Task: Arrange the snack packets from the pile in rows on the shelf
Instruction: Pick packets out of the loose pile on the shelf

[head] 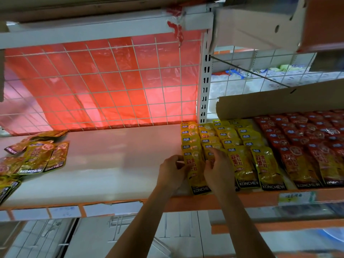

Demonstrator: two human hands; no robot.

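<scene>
Glossy yellow packets [197,164] overlapped in rows on shelf [111,161], both hands [172,173] gripping the front one

— Where is there open room?
— The bare white shelf [115,161] across the frame's middle, between the loose pile [35,157] at left and the yellow rows [223,146] at right.
— And behind?
— A wire grid [104,86] (red sheet behind it) closes the back; a cardboard flap [279,103] overhangs upper right.
</scene>
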